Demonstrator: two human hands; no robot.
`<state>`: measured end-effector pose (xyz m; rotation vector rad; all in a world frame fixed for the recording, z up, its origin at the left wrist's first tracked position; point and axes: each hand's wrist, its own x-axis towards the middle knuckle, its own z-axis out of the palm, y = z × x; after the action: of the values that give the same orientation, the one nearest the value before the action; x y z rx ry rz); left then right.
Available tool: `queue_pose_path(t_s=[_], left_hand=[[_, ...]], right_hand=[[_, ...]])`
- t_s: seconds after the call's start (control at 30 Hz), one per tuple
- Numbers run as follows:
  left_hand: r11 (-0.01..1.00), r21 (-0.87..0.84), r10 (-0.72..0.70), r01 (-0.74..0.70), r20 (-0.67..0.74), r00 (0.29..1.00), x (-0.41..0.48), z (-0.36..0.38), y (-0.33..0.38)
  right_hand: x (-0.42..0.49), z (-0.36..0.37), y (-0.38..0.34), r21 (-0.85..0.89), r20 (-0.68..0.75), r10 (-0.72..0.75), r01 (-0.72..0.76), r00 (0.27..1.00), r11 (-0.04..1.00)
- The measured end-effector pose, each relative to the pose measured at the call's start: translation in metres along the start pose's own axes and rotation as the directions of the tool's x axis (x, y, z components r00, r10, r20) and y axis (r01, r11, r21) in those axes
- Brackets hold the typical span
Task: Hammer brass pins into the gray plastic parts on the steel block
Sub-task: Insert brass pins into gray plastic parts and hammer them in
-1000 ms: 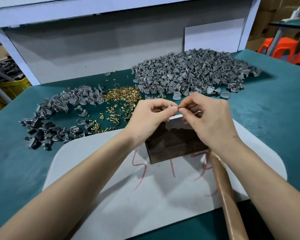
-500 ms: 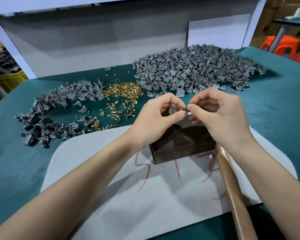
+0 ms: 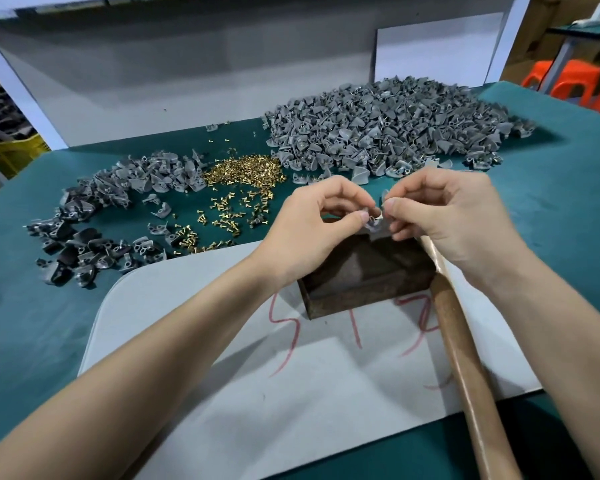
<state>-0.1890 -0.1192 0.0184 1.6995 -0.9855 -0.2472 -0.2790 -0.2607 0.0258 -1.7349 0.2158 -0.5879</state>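
A green-covered table [image 3: 551, 209] carries a gray board [image 3: 257, 393] with the steel block [image 3: 361, 275] on it. One gray plastic part [image 3: 374, 225] sits just above the block's far edge, pinched between thumb and forefinger of the left hand [image 3: 312, 230] and the right hand [image 3: 451, 216]. The part is too small to tell its long axis. The hammer handle [image 3: 465, 358] runs under the right hand. Brass pins [image 3: 243, 171] and the heap of gray parts [image 3: 388, 126] lie beyond.

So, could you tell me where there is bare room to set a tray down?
Free: the board in front of the block; the mat right of the handle; also its near left, below the small pile. Crowded: the far strip with big pile and pins, and the block, where left hand and right hand pinch a part.
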Motion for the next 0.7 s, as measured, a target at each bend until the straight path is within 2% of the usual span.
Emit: queue_pose_path(t_s=[0.13,0.27,0.47,0.6,0.7], left_hand=[[0.999,0.034,0.012,-0.012,0.022,1.0,0.001,0.001,0.0],[0.998,0.059,0.026,-0.027,0.019,0.999,0.001,0.002,-0.001],[0.996,0.072,0.047,-0.049,0.039,0.998,0.002,0.0,-0.002],[0.972,0.207,0.124,-0.109,-0.062,0.99,-0.001,0.005,-0.005],[0.977,0.184,0.13,-0.11,-0.104,0.986,-0.003,0.006,-0.008]], right_hand=[[0.0,-0.006,-0.001,-0.223,0.168,-0.011,0.049,0.986,0.974],[0.001,-0.005,0.004,-0.42,0.16,-0.013,0.08,0.987,0.904],[0.003,-0.006,0.006,-0.432,0.144,0.007,0.056,0.99,0.9],[0.004,-0.011,0.005,-0.46,0.135,0.021,0.044,0.991,0.887],[0.005,-0.012,0.005,-0.469,0.129,0.021,0.042,0.991,0.882]])
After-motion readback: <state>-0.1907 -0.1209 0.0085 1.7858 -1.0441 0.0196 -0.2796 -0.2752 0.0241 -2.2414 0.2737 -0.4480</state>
